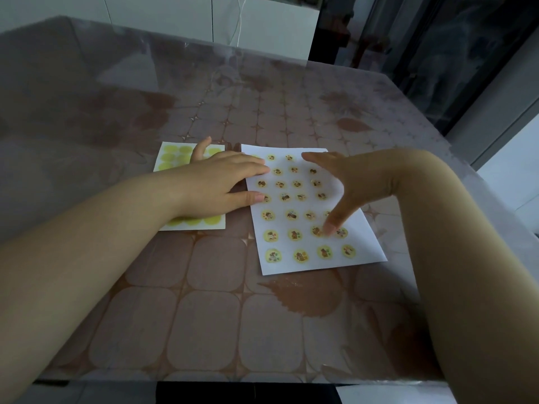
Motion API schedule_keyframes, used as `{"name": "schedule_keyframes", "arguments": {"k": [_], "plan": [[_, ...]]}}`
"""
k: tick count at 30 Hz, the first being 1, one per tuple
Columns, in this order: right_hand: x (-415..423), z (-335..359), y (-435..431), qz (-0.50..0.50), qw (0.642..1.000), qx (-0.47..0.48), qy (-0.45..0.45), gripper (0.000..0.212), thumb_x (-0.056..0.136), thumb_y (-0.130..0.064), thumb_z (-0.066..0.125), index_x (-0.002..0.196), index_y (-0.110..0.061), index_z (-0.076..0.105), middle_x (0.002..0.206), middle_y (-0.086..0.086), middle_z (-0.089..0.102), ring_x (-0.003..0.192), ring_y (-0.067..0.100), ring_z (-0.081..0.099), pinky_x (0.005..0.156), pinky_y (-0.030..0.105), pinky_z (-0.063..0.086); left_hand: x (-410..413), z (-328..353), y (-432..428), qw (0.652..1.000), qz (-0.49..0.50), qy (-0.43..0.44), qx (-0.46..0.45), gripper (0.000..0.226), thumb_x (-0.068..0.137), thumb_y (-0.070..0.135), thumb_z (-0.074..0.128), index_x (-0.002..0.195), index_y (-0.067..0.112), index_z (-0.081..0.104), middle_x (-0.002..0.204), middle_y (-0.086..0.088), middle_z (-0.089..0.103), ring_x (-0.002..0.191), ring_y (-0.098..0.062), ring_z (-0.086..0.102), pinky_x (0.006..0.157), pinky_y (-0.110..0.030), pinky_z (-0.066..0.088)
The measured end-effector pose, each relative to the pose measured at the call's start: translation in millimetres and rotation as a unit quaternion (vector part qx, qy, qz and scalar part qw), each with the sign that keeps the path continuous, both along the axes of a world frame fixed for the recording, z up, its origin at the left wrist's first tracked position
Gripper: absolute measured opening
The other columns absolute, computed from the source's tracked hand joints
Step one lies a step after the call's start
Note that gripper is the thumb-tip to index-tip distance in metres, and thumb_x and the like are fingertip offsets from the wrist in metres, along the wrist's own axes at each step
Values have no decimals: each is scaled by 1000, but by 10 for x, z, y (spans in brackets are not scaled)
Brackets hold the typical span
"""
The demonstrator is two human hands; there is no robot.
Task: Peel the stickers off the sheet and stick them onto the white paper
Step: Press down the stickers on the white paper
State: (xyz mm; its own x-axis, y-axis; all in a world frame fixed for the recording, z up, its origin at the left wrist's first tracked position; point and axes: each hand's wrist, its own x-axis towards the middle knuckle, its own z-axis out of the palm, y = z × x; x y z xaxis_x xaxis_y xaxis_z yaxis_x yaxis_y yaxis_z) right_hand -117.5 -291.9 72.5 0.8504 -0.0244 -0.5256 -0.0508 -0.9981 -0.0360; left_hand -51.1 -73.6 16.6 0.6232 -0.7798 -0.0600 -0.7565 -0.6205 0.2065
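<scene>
**A:** What could go wrong here, starting with the biggest thing?

**B:** The bench (pixel 204 316), brown with a rounded-tile pattern under a glossy clear plastic cover. It looks slick, so I'd expect anything thin to skate on it. The flat, rectangular white paper (pixel 309 265) lies at a slant in the middle. A sideways push could slide or crease it, which would skew the rows.

**A:** And the small pale sticker sheet (pixel 163 158) with the yellow-green circles?

**B:** It lies just left of the paper, and most of it is under the left hand (pixel 221 182). That hand is flat with straight fingers, and its fingertips reach over onto the paper's left edge. If it lifts, both pieces are free to drift.

**A:** The right hand (pixel 350 182)?

**B:** Its fingers are spread and hold nothing. One fingertip presses a round yellow sticker (pixel 317 231) in the second row from the near edge. Uneven pressure could trap a wrinkle or leave the rim lifted. I can't tell whether the sticker is fully down.

**A:** Textures?

**B:** The paper is matte and thin. The sheet looks a little shinier. The stickers are small discs, each with a brownish picture too small to make out.
</scene>
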Motion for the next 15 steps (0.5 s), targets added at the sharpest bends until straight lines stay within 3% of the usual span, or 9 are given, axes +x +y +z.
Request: {"name": "schedule_keyframes", "arguments": {"k": [8,15], "plan": [[-40,24,8,14,998,-55,7,137,47,-48,85,144,-40,-11,157,-11,2,141,22,20,113,46,24,14,-9,-3,1000,-2,-4,-1,59,86,56,30,140,35,23,149,21,19,138,0,7,110,-42,-19],[-72,36,418,106,992,66,-15,125,54,-61,75,143,-42,-11,155,-20,3,141,12,17,110,35,22,17,-5,-6,1000,-5,-6,-4,56,87,54,31,140,36,24,147,20,25,137,-2,12,110,-45,-17]]}}
